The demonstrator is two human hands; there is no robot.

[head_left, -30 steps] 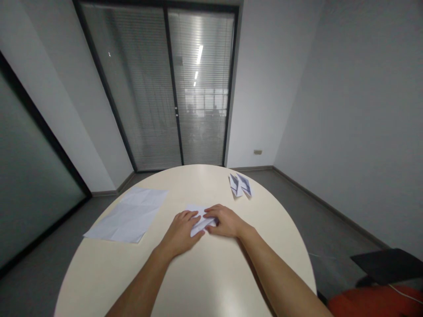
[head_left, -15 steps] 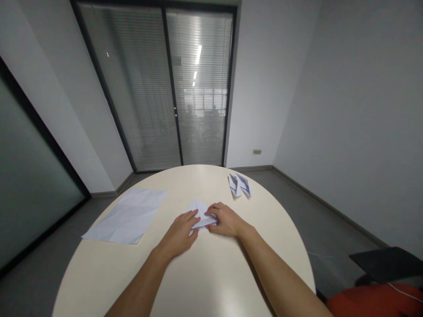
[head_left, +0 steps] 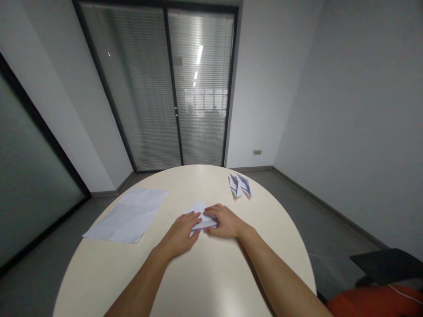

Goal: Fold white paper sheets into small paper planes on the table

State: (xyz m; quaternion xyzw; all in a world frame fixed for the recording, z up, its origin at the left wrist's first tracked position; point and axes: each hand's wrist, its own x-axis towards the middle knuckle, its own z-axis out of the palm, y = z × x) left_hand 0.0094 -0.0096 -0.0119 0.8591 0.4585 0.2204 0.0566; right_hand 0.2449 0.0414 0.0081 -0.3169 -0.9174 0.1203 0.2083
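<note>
No readable text, label, brand or number is seen anywhere. The paper sheets [head_left: 127,216] are blank; dark marks on the folded pieces [head_left: 240,185] can't be read.

Flat creased sheet of paper [head_left: 127,215] on the round cream bench [head_left: 211,273], far left. Two small folded paper pieces [head_left: 240,185] side by side near the far right edge. Glass doors with blinds [head_left: 165,88] behind.

Matt white creased paper sheet [head_left: 127,215] lies on a smooth, faintly glossy cream table [head_left: 211,273].
</note>
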